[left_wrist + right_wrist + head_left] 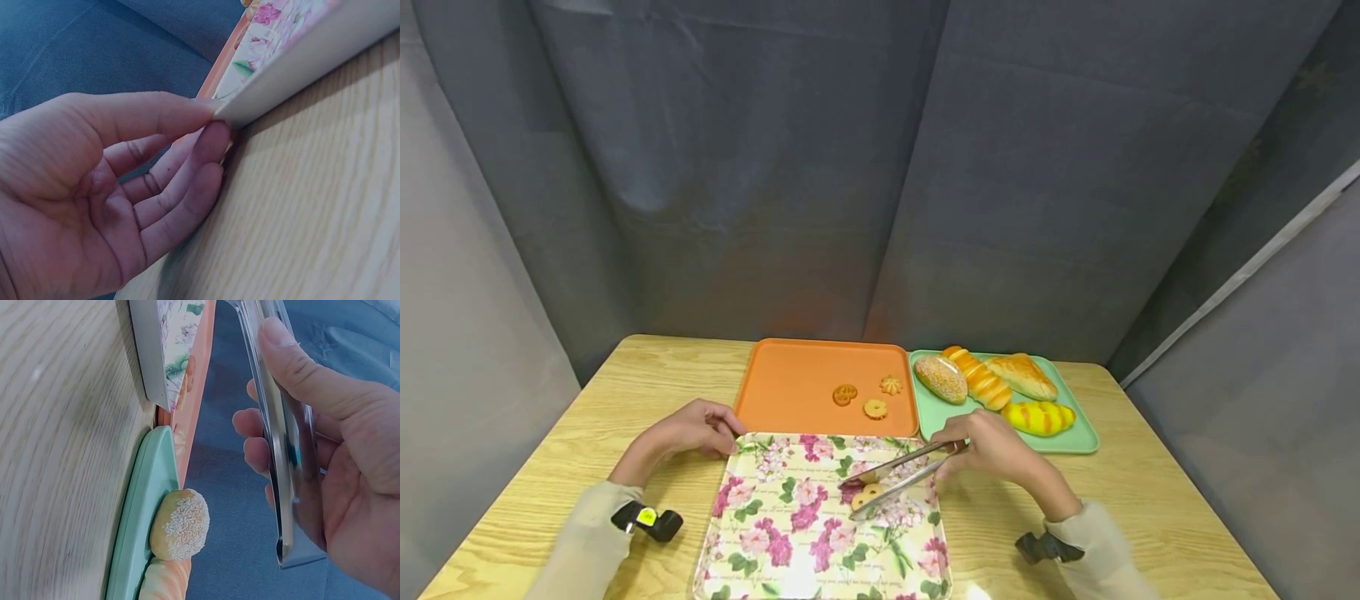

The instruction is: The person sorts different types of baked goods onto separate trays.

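Note:
My left hand (700, 427) pinches the far left corner of a flower-patterned tray (760, 508) between thumb and fingers, as the left wrist view shows up close. My right hand (350, 437) grips a pair of metal tongs (290, 469), thumb on one arm and fingers round the other. Over the right part of the flowered tray, the tongs' tips stand on either side of small pale cookies (867, 495), at least one ring-shaped. Whether the tips touch them I cannot tell, since the tongs partly cover them.
Behind the flowered tray lies an orange tray (797, 379) with a pretzel-shaped cookie (844, 394), a flower-shaped cookie (891, 385) and a ring cookie (875, 408). A green tray (1086, 437) at the right bears several breads, including a sprinkled bun (181, 525). Grey curtains (760, 167) enclose the wooden table (1150, 508).

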A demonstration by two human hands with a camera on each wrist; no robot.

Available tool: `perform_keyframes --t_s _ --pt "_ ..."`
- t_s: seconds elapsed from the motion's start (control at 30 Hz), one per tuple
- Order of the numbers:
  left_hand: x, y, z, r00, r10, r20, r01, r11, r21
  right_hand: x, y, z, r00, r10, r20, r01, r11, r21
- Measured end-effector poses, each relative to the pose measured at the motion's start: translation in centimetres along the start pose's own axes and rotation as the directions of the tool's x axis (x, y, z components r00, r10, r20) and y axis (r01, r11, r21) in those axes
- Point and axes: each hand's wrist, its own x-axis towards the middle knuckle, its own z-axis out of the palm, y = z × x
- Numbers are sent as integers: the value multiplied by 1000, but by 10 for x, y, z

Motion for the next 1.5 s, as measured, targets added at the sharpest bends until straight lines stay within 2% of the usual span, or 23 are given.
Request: perform_keyframes --t_s 0.33,0.73,0.93,1.3,1.5 --pt "0 -1 -1 1000 7 9 -6 1000 -11 3 -3 1 998 -38 -54 35 999 -41" --pt "1 -4 -1 1000 16 12 -16 999 -35 9 -10 -2 994 28 -103 -30 999 -22" --pt "2 -4 -2 1000 19 14 -19 999 -26 14 -12 -4 986 50 -161 -57 997 -42" --pt "1 -3 -1 1000 2 7 -2 1000 -14 29 -17 -5 951 60 -302 -96 990 -106" --pt "2 -4 -2 1000 -11 -6 11 1000 -3 39 -18 -5 908 92 -409 -152 981 -117"
